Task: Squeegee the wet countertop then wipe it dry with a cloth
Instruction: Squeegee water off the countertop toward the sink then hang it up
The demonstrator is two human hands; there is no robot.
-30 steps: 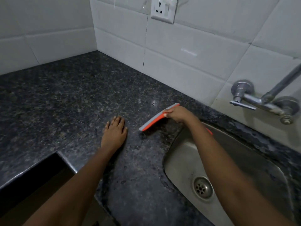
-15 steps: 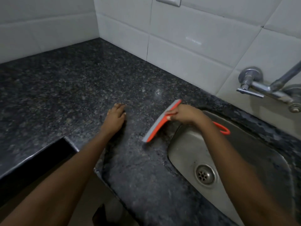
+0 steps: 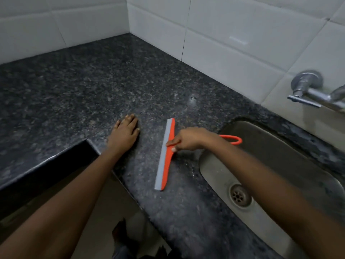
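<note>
An orange squeegee (image 3: 165,159) with a grey rubber blade rests blade-down on the dark speckled granite countertop (image 3: 93,86), just left of the sink. My right hand (image 3: 187,139) grips it at the middle of the head, and its orange loop handle sticks out behind my wrist over the sink edge. My left hand (image 3: 124,133) lies flat, palm down, fingers together, on the counter to the left of the blade. A thin wet sheen shows around the blade. No cloth is in view.
A steel sink (image 3: 280,165) with a round drain (image 3: 239,195) is set into the counter at the right. A chrome wall tap (image 3: 309,90) sticks out above it. White tiled walls (image 3: 224,34) meet in a corner behind. The counter's front edge steps inward at the lower left.
My right hand has swung the squeegee so its blade runs nearly front to back and sits nearer the front edge. The camera view has dropped and shifted. My left hand stays flat.
</note>
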